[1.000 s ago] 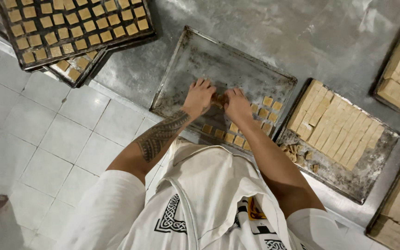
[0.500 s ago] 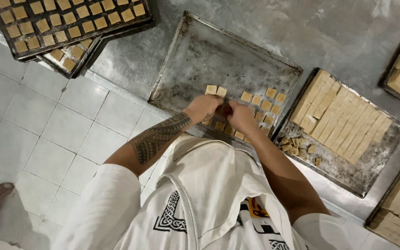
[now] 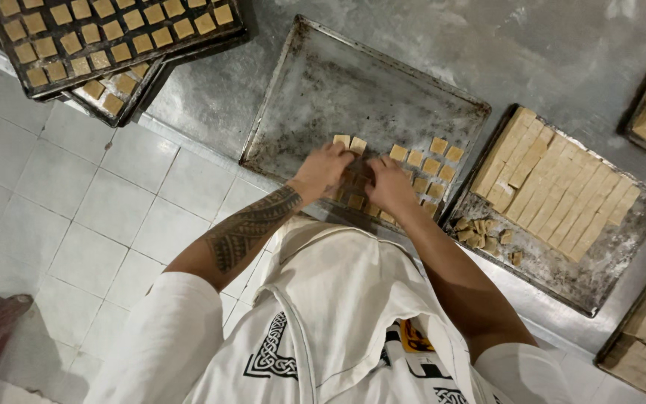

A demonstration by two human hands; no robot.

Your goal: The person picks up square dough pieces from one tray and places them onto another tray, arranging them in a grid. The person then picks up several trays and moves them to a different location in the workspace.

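Head view, from the left: two dark trays stacked askew at the top left corner [image 3: 125, 34], filled with rows of small tan squares, overhanging the edge of the steel counter [image 3: 562, 45] above a white tiled floor [image 3: 76, 194]. Next comes the large worn baking tray [image 3: 323, 82], mostly bare. The left hand [image 3: 324, 169] and right hand [image 3: 389, 183] meet at its near edge, fingers curled down and bunched over a cluster of small dough squares [image 3: 420, 161]; whether either hand actually pinches a piece cannot be told, as the fingertips are hidden. A second ago both hands lay flat and spread further up the tray, over the squares; since then they have drawn back toward the body and closed in together, and a short row of squares now shows beyond the fingers, set out in the tray's near right part. That reads as pieces being spaced out row by row, with most of the tray yet unfilled. Further right sits another tray [image 3: 562, 277] holding a scored slab of dough [image 3: 555, 187] with loose crumbled bits [image 3: 480, 232] at its near corner
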